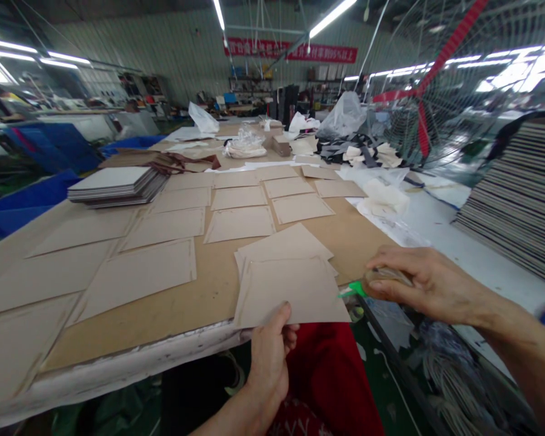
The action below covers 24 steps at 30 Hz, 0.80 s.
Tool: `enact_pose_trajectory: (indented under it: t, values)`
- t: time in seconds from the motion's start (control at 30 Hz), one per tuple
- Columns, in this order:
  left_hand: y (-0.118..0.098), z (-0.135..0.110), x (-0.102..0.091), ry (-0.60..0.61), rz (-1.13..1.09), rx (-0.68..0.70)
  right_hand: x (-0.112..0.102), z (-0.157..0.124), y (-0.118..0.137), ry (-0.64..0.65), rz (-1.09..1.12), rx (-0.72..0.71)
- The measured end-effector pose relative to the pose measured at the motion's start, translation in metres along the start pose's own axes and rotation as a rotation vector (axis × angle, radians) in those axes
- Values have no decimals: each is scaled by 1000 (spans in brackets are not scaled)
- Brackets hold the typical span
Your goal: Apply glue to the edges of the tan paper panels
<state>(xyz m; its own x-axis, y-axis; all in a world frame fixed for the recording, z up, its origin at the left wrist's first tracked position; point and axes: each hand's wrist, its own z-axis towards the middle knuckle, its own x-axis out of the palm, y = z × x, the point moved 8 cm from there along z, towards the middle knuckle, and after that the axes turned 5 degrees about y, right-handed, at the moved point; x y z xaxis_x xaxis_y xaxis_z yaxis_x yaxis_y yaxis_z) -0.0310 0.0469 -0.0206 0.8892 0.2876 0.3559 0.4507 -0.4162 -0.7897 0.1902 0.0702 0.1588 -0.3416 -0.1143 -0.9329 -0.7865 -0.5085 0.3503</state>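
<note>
We look down at a brown table point(218, 272) in a workshop. Our left hand point(270, 354) pinches the near edge of a beige card point(293, 290), thumb on top and fingers curled underneath. The card is at the front of the table, its near edge jutting past the rim, and it overlaps other loose cards point(286, 239); we cannot tell whether it rests on them. Our right hand point(424, 281) is closed around a tool point(386, 277) with a bright green tip point(356, 289), just beside the card's right edge.

Similar cards point(243, 223) lie in slanting rows across the table, to the left and farther back, many with thin glossy strips along their edges. Behind them on the left sits a stack of pale boards point(113, 181). To our right rises a tall striped stack point(522, 194), and beyond it a large fan point(420, 94) with red blades.
</note>
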Motion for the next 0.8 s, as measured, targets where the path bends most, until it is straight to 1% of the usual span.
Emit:
enact_pose_trajectory:
  t: [0.07,0.1,0.13,0.23,0.3,0.47,0.6,0.73,0.8]
  values:
    - [0,0,0,0,2,-1,-3,3,-3,-74,-45,5]
    - [0,0,-1,-1,2,2,-3,4,-3,-79,-43,8]
    - [-1,1,-1,0,1,5,-1,3,-2,-58,-27,10]
    - [0,1,-1,0,0,10,5,-5,7,58,45,0]
    - [0,0,-1,1,0,7,6,-14,13,91,50,-9]
    - [0,-1,1,-1,-16,1,2,-29,14,-4,28,-5]
    - [-1,-2,1,-8,-11,-7,7,-31,14,14,47,1]
    - [-1,-1,1,-3,-5,-3,4,-34,14,-18,54,9]
    - [-1,-1,0,-6,0,3,6,-32,11,-4,70,14]
